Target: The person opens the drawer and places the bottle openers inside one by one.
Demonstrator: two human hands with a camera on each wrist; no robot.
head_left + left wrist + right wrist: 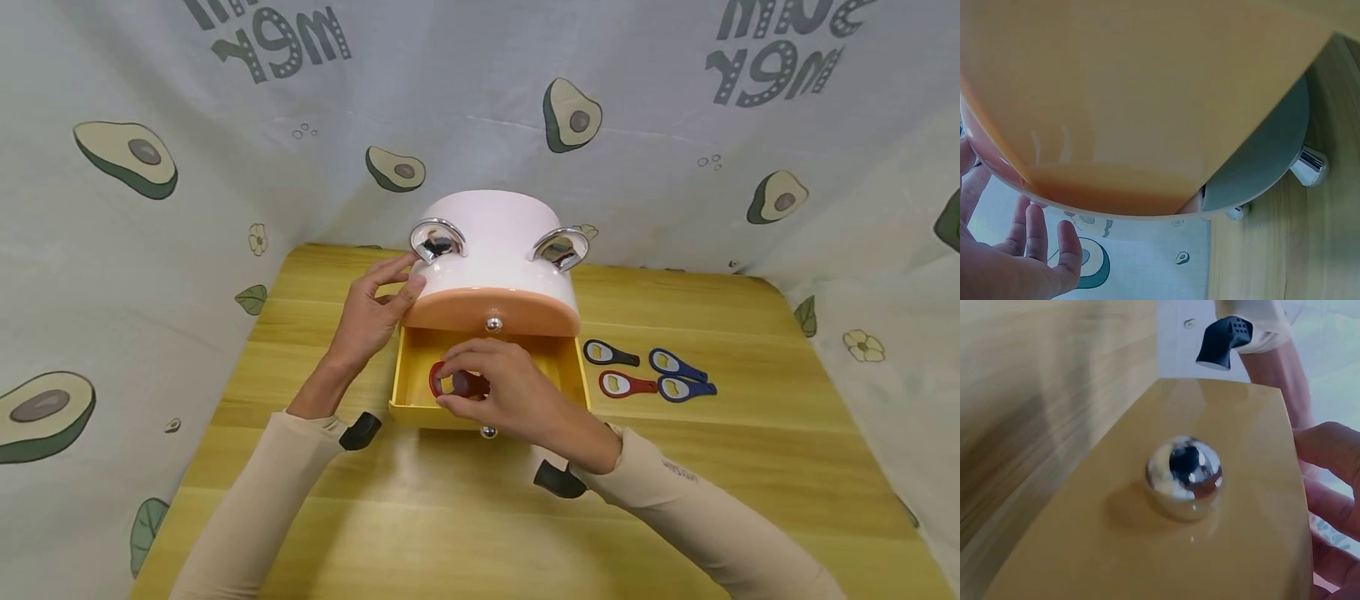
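R hand point(510, 392) is pinching the red bottle opener point(442, 379) inside the open yellow drawer point(408, 379); L hand point(375, 312), fingers relaxed, is bracing the white box point(495, 242). Best w/ box steadied, opener laid flat, fingers cleared before releasing.

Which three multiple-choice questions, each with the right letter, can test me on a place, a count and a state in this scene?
1. Where does the left hand rest?
A. on the white rounded drawer box
B. on the wooden table
C. inside the drawer

2. How many flat bottle openers lie on the wooden table?
A. two
B. four
C. six

3. In what state is the yellow lower drawer?
A. pulled open
B. closed
C. taken out fully

Answers:
1 A: its fingers touch the box's left side.
2 B: one black, one red and two blue lie right of the box.
3 A: the right hand holds a red opener inside it.
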